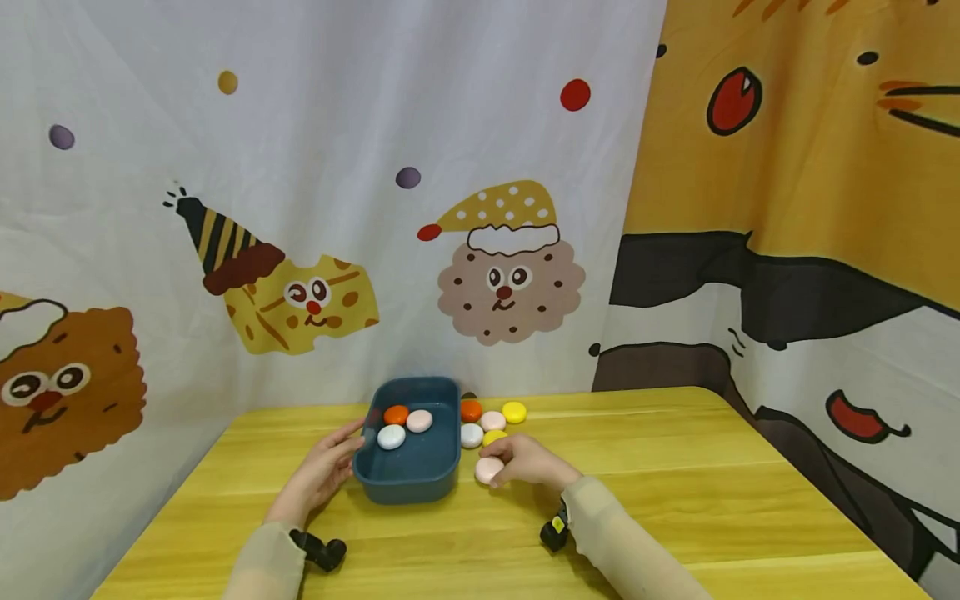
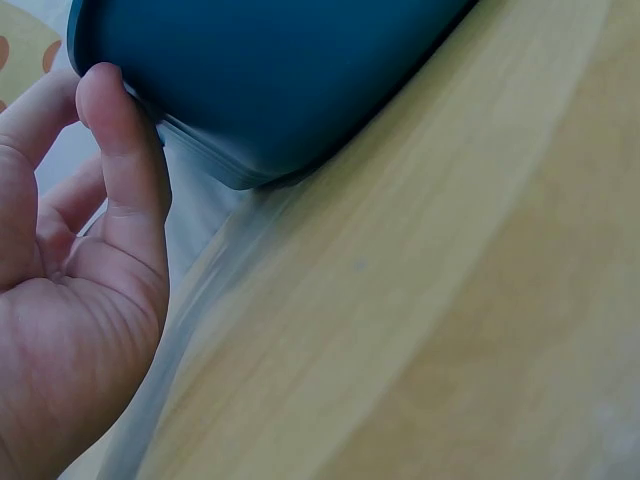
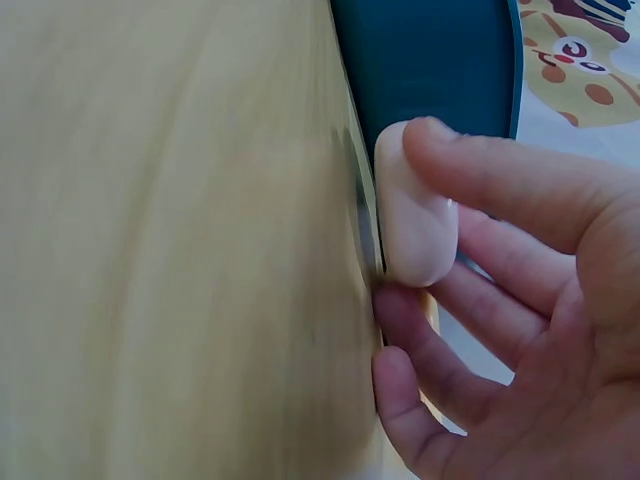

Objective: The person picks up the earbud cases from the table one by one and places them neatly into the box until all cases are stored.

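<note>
Two beige sleeves [image 1: 630, 542], forearms reaching over a yellow wood-grain surface [image 1: 675, 492].

Two black wrist devices [image 1: 553, 532], one strapped at each cuff.

One right hand [image 1: 528, 461], its fingers pinching a pale pink disc between thumb and fingertips; the remaining fingers curve behind. Held pink disc [image 1: 487, 471]: smooth, rounded at the edge, just right of the box's near corner; in the right wrist view it stands tilted on edge. Whether it touches the surface cannot be told.

One left hand [image 1: 318, 473], fingers parted from the thumb and set against the box's left wall, near the rim.

One blue-grey box [image 1: 408, 492], open-topped, round-cornered, between the hands. Contents, lying flat on its floor: one white disc [image 1: 391, 437]; one boxed pink disc [image 1: 420, 421]; one boxed orange disc [image 1: 396, 415], towards the far left.

Loose group beside the box's right wall: one near yellow disc [image 1: 495, 438], close to the right hand; one loose white disc [image 1: 471, 436]; one loose pink disc [image 1: 492, 422]; one far yellow disc [image 1: 513, 412]; one loose orange disc [image 1: 471, 411].

One printed curtain [image 1: 322, 108], behind the surface: cartoon cheese [image 1: 337, 312] in a striped hat, cartoon biscuit [image 1: 510, 292] in a spotted cap.
</note>
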Tool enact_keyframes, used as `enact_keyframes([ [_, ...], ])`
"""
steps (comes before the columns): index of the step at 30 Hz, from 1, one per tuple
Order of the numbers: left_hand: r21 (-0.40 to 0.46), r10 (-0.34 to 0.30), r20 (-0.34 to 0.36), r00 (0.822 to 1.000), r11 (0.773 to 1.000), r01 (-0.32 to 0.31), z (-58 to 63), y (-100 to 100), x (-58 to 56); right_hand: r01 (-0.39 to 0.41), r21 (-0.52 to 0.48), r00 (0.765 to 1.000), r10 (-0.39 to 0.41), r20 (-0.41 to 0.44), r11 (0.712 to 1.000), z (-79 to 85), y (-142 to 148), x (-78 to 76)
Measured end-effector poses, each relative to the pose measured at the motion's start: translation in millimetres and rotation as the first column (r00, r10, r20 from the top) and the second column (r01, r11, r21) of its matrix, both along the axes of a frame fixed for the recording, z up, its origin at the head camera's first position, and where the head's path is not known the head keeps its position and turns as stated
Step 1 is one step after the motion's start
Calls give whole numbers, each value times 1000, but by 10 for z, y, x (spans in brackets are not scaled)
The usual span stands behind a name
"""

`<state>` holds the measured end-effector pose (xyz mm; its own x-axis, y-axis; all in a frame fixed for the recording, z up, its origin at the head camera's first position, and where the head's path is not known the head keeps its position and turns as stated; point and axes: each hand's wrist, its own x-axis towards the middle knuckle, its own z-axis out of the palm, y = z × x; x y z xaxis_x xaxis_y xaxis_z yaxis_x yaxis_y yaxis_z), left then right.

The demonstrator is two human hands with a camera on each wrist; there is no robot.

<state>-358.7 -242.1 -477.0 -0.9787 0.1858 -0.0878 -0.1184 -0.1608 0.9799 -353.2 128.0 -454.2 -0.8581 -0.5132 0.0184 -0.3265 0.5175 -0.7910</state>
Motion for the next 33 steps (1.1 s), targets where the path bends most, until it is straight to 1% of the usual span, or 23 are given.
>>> enact_keyframes([
  [6, 0, -3, 8, 1000, 1000, 3, -14, 7, 4, 27, 9, 999, -27, -18, 1000, -15, 54, -13],
  [10, 14, -9, 6, 1000, 1000, 9, -14, 17, 3, 40, -3, 999, -40, -32, 999, 13, 91, -27],
  [15, 21, -3, 12, 1000, 1000, 2, -2, 21, -3, 41, -28, 998, -43, -56, 999, 83, 119, -62],
  [20, 9, -2, 10, 1000, 1000, 2, 18, 4, 3, 41, -6, 996, -41, -78, 999, 144, 146, -75],
  [22, 2, -14, 5, 1000, 1000, 14, 27, -1, 11, 46, 2, 996, -45, -82, 999, 173, 162, -73],
  [28, 16, -19, 14, 1000, 1000, 18, 24, -6, 17, 36, 3, 995, -35, -93, 999, 269, 229, -101],
  [30, 19, -13, 13, 1000, 1000, 13, 19, -6, 17, 39, -4, 995, -39, -91, 999, 315, 246, -103],
  [33, 9, -21, 5, 1000, 1000, 21, 7, -18, 25, 48, -15, 994, -49, -97, 999, 377, 249, -91],
])
